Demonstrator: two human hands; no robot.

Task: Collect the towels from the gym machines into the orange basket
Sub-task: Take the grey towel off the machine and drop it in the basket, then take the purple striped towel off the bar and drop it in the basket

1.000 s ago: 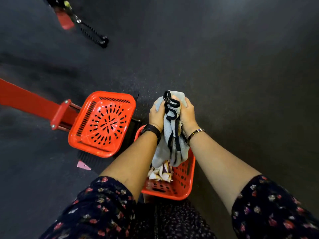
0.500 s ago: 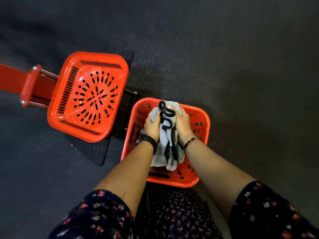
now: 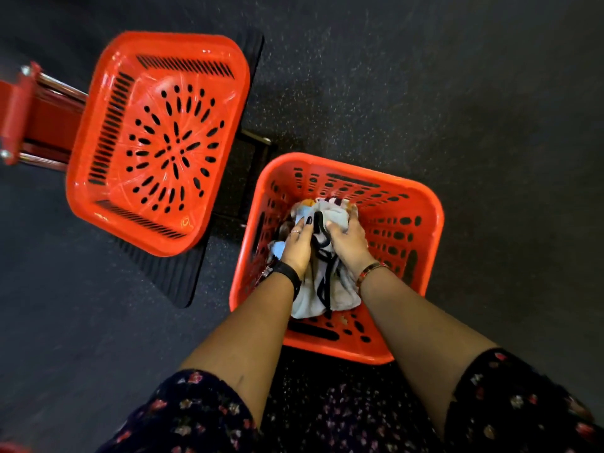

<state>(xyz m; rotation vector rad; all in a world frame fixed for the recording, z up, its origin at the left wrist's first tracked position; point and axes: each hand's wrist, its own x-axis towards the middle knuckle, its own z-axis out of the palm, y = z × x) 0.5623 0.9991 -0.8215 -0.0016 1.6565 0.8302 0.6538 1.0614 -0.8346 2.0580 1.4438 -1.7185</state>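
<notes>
Inside the orange basket (image 3: 436, 223) on the dark speckled floor (image 3: 457, 93), two hands meet on one pale grey towel (image 3: 310, 302), which lies in the basket on top of other cloth and has a black cord (image 3: 324, 291) running down its middle. The left hand (image 3: 295, 248) lies on the towel with its fingers (image 3: 305, 225) fairly straight, pressing rather than grasping (its thumb is out of sight). The right hand (image 3: 348, 238) has thumb and fingers curled round the towel's upper fold, grasping it. There are two orange baskets in all: the second basket (image 3: 98, 178) stands to the upper left, holds nothing, and rests partly on a black ribbed mat (image 3: 170, 279), with a red machine part (image 3: 19, 116) touching its left side. There is one dark watch (image 3: 289, 273) on the left wrist and one thin bangle (image 3: 371, 269) on the right. Under the grey towel at least three other pieces of cloth peek out: a light blue bit (image 3: 277, 248) by the left hand, an orange-yellow bit (image 3: 307, 202) and a striped pale bit (image 3: 333, 201) at the top. How many towels lie below cannot be counted, since the hands and the grey towel cover them. The machine part is cut off by the left edge, and the floral sleeves (image 3: 183, 416) by the bottom edge.
</notes>
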